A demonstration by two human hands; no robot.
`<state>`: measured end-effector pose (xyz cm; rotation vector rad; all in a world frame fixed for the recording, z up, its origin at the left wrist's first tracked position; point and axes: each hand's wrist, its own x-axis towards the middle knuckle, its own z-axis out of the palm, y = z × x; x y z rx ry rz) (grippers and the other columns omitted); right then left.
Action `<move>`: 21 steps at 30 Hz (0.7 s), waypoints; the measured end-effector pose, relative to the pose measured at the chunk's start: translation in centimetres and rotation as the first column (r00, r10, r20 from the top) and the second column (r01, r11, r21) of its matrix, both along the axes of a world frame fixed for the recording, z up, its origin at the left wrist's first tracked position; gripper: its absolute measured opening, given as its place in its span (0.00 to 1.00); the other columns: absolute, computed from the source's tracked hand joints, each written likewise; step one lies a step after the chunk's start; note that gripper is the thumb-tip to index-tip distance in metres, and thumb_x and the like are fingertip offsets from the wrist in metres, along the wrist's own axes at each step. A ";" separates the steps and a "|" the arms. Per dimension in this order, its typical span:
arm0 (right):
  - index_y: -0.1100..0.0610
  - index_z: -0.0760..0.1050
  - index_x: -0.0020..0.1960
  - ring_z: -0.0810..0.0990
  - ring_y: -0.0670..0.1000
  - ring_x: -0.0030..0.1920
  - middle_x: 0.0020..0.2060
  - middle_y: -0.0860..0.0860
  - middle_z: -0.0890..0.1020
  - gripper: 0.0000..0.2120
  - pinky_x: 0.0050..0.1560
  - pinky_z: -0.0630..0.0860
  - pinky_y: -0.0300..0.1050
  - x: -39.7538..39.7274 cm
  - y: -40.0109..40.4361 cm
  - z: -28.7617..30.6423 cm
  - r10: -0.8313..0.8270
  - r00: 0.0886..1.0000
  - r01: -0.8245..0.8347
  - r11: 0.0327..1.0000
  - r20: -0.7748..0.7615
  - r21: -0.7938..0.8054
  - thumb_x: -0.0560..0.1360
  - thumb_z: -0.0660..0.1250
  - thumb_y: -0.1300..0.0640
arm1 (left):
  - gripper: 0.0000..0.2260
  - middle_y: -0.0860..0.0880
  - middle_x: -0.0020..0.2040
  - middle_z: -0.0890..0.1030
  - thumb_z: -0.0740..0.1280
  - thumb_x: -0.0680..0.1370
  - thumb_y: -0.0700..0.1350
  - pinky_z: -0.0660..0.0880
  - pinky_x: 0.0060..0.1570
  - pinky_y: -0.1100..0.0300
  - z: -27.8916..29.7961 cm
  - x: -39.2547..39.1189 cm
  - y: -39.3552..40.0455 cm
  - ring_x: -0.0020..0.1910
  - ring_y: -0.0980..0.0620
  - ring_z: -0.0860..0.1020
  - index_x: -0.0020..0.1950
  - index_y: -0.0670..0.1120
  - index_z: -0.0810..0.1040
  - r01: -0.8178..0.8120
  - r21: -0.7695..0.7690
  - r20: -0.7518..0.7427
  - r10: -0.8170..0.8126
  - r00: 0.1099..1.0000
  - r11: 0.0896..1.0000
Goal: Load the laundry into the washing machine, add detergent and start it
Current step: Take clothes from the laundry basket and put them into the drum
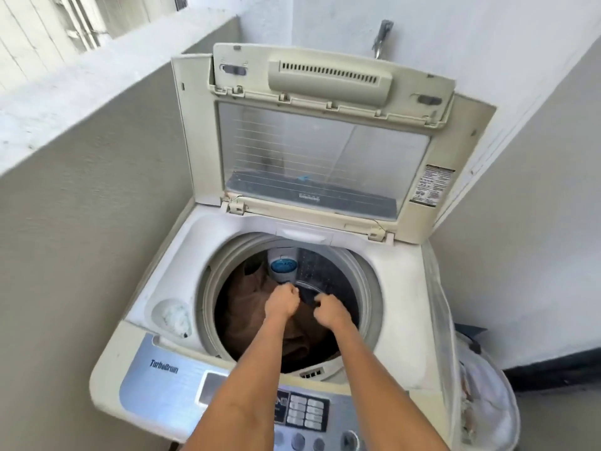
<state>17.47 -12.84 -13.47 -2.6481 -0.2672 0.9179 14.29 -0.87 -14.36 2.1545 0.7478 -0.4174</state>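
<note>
A cream top-loading washing machine (395, 289) stands with its lid (325, 151) raised. Brown laundry (244, 309) lies in the drum. Both my arms reach down into the drum. My left hand (280, 303) and my right hand (329, 313) are curled into fists close together, and a dark blue garment (308, 296) shows between them, held over the brown laundry. The fingers' hold on the cloth is partly hidden. A recess with white powder residue (172, 315) sits at the tub's front left corner.
The control panel (307, 413) with buttons and dials lies under my forearms. A white mesh laundry bag (484, 405) leans against the machine's right side. A wall tap (383, 37) sits behind the lid. A low parapet wall (97, 102) runs along the left.
</note>
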 end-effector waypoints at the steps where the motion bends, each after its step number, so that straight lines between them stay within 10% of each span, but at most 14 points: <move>1: 0.56 0.71 0.67 0.73 0.58 0.65 0.64 0.57 0.74 0.19 0.63 0.71 0.49 -0.3 -0.7 1.3 -0.073 0.996 0.069 0.996 0.057 0.060 0.76 0.57 0.59 | 0.15 0.41 0.62 0.78 0.56 0.81 0.47 0.72 0.61 0.52 1.4 -0.3 -0.9 0.61 0.42 0.75 0.60 0.41 0.76 -0.060 -0.006 0.058 0.060 0.997 0.998; 6: 0.56 0.77 0.45 0.77 0.57 0.48 0.44 0.54 0.80 0.12 0.48 0.75 0.46 -3.7 -5.4 8.0 -0.384 0.913 0.295 0.856 0.138 0.424 0.79 0.56 0.57 | 0.12 0.42 0.54 0.80 0.58 0.81 0.46 0.74 0.54 0.53 8.5 -2.7 -8.6 0.55 0.42 0.77 0.57 0.42 0.76 -0.182 -0.167 0.313 0.227 0.922 0.969; 12: 0.57 0.79 0.49 0.80 0.59 0.48 0.47 0.57 0.83 0.10 0.43 0.72 0.45 -10.9 -15.6 15.7 -0.748 0.643 0.417 0.522 0.164 0.744 0.77 0.60 0.55 | 0.07 0.45 0.49 0.83 0.61 0.78 0.43 0.75 0.51 0.53 16.6 -8.6 -22.2 0.49 0.45 0.79 0.50 0.46 0.78 -0.186 -0.280 0.596 0.322 0.736 0.942; 21: 0.60 0.77 0.47 0.77 0.55 0.42 0.42 0.53 0.81 0.09 0.40 0.68 0.44 -18.5 -31.1 13.8 -0.951 0.309 0.556 0.184 0.004 0.810 0.77 0.60 0.56 | 0.07 0.48 0.46 0.81 0.59 0.79 0.47 0.73 0.46 0.55 16.2 -15.4 -38.7 0.46 0.47 0.78 0.48 0.47 0.75 0.014 -0.225 0.581 0.123 0.805 0.974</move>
